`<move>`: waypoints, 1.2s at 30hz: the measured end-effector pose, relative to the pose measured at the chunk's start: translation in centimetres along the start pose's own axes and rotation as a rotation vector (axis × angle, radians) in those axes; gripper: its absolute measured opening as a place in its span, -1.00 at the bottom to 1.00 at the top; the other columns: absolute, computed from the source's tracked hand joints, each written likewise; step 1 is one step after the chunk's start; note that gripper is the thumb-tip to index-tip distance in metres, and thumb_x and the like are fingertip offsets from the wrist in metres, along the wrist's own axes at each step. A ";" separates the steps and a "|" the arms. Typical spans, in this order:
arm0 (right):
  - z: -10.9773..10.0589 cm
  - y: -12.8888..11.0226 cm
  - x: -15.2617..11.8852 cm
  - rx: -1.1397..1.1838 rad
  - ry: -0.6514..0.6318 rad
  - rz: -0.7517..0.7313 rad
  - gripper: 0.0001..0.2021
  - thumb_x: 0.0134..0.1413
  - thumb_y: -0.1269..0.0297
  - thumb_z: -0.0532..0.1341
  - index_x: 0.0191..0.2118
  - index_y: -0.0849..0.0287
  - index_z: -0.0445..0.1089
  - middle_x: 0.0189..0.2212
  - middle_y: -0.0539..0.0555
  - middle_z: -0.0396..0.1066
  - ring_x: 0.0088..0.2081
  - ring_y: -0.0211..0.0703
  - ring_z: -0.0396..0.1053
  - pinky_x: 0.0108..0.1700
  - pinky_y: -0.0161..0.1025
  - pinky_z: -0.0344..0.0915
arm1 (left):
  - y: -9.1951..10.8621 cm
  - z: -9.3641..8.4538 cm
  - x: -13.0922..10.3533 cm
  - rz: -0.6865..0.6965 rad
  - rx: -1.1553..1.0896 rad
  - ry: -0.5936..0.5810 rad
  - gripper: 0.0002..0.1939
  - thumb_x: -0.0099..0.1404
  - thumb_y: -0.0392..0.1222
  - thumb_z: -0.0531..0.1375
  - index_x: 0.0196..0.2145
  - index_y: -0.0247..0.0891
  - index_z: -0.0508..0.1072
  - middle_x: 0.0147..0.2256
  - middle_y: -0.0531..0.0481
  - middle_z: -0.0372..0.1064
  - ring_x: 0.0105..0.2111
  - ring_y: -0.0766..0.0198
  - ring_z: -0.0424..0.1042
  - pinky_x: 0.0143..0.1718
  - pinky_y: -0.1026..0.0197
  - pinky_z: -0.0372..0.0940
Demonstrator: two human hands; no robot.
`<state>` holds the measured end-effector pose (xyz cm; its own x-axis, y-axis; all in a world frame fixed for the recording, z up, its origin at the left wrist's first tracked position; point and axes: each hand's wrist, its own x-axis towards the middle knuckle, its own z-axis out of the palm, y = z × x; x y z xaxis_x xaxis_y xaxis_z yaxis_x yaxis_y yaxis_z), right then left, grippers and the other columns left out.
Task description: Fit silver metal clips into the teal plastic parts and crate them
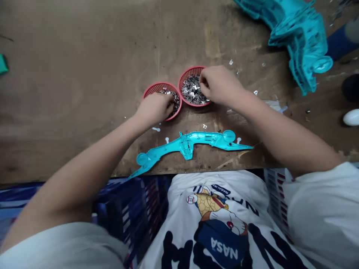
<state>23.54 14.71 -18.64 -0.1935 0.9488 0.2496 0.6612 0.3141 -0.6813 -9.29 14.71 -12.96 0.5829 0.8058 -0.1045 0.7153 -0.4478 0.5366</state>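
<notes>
Two round red plastic baskets stand side by side on the wooden table. My left hand [157, 106] reaches into the left basket [157, 86], which holds small dark metal pieces [175, 101]. Its fingers are bent down among them, and the tips are hidden. Over the right basket [193, 70], full of small shiny metal clips [193, 89], my right hand [218, 84] is closed with thumb and fingers together. Whatever is between those fingers cannot be made out. Nearer to me lies a curved turquoise plastic part [171, 145] with round discs near its ends.
A stack of similar turquoise parts [303, 41] sits at the back right. Loose metal clips [204, 126] and small white key-shaped pieces [167, 140] are scattered about. A white rounded object [352, 117] is at the right edge, a green object [3, 64] at the left.
</notes>
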 end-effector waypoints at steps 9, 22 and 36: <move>-2.5 -0.8 -1.2 -0.025 0.127 0.018 -0.53 0.53 -0.30 0.55 -0.22 -0.07 0.53 -0.17 0.13 0.71 -0.08 0.13 0.68 0.16 0.11 0.77 | 0.4 -0.5 0.4 -0.031 -0.088 0.064 -0.91 0.47 -0.13 0.50 -0.25 -0.01 0.73 -0.16 -0.10 0.72 0.31 -0.21 0.62 0.35 -0.14 0.51; -0.9 -8.1 -7.1 0.101 0.255 -0.082 -0.47 0.79 -0.35 0.28 -0.02 0.05 0.61 -0.17 0.07 0.60 -0.07 0.02 0.69 0.19 0.10 0.77 | 11.5 1.7 -1.3 0.043 -0.735 0.176 -0.90 0.58 -0.18 0.43 -0.11 -0.19 0.79 -0.19 -0.10 0.77 -0.09 -0.02 0.82 0.02 -0.02 0.74; 3.6 -8.5 -8.9 0.211 0.424 0.017 -0.54 0.95 -0.18 0.00 0.04 0.02 0.41 -0.07 0.10 0.48 0.05 0.02 0.62 0.22 0.07 0.73 | 13.3 0.3 -1.5 0.001 -0.768 0.068 -0.67 0.44 -0.44 0.39 -0.43 -0.13 0.50 -0.43 0.09 0.53 -0.24 0.23 0.57 -0.12 0.05 0.50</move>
<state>17.01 3.67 -17.53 0.1582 0.8705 0.4660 0.4914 0.3399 -0.8019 -0.51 7.47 -5.88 0.5408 0.8387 -0.0648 0.2316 -0.0743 0.9700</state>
